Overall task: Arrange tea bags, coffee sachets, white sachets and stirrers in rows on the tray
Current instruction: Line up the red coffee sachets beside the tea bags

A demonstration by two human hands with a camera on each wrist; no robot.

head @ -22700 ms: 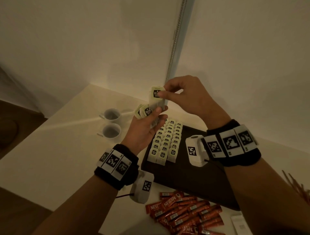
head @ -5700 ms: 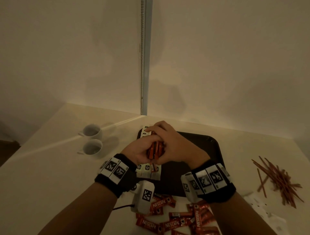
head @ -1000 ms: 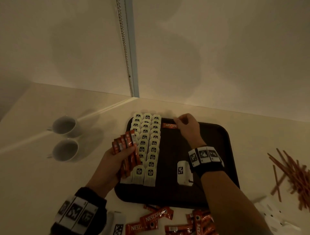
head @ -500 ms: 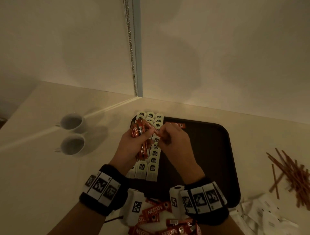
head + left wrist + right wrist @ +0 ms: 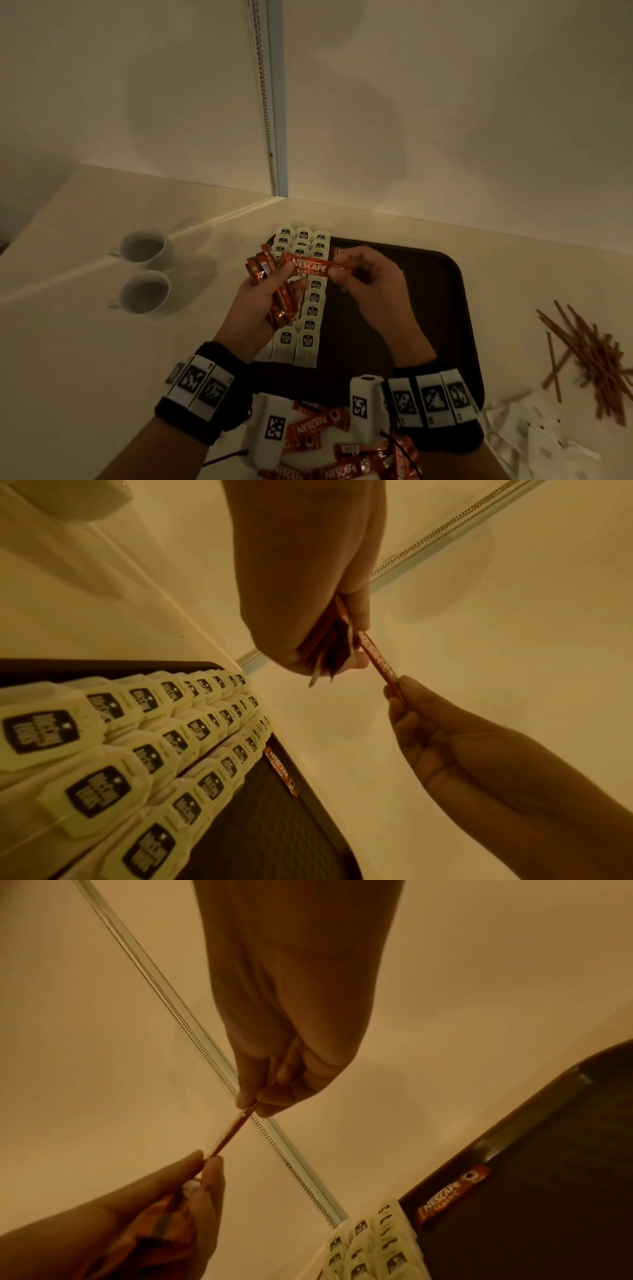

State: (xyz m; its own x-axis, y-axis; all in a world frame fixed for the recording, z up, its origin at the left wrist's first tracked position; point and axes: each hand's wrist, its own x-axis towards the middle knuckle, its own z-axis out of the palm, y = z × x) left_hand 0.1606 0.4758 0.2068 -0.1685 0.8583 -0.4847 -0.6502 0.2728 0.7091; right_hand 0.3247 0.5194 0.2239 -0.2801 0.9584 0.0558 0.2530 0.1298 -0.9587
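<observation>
Coffee sachet (image 5: 310, 268) stretched between your hands above the tray (image 5: 455, 308): right hand (image 5: 368, 284) pinches one end, left hand (image 5: 263, 301) pinches the other while gripping a red bundle (image 5: 270, 291). Tea bags (image 5: 310, 315) line the tray's left side; one sachet (image 5: 452, 1195) lies at the far edge.

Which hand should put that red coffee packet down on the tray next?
Probably the right hand. It pinches one end of the coffee sachet and hangs over the bare part of the tray, near the sachet already laid. The left hand is busy gripping the bundle of sachets.
</observation>
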